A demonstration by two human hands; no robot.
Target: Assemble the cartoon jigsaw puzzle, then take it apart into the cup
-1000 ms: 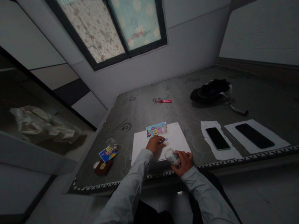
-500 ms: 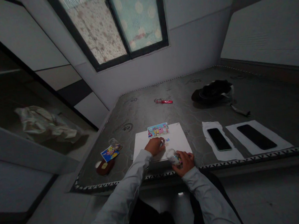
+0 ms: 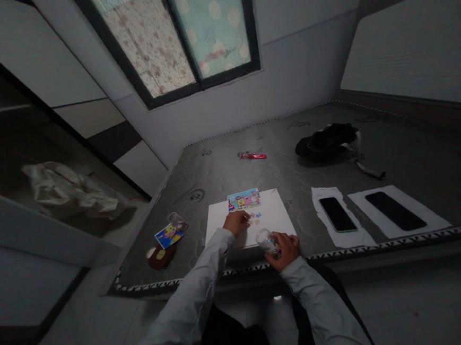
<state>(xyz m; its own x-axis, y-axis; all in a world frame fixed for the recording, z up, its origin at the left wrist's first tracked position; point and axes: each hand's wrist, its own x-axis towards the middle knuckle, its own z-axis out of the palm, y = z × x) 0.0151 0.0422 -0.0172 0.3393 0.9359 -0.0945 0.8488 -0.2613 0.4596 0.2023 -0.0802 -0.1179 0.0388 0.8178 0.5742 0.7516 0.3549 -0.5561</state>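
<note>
My right hand (image 3: pixel 285 250) is wrapped round a small clear jar (image 3: pixel 264 238), tilted with its mouth up and to the left. Colourful little pieces show inside the jar. Over a white box-like board (image 3: pixel 273 206), my left hand (image 3: pixel 236 222) has its fingers pinched together; anything between them is too small to make out. Beside those fingertips lie several small puzzle pieces (image 3: pixel 257 216), blue and pale pink among them. A cartoon picture card (image 3: pixel 244 199) rests along the board's far edge.
To the left are a blue cartoon card (image 3: pixel 167 237), a clear packet (image 3: pixel 178 220) and a brown object (image 3: pixel 163 257). Two phones (image 3: pixel 337 214) (image 3: pixel 395 210) lie on white sheets at right. Farther back are a red item (image 3: pixel 253 156) and a black cap (image 3: pixel 326 142).
My left hand has shifted slightly up and left, and more of the loose pieces beside it show. My right hand and the jar have barely moved.
</note>
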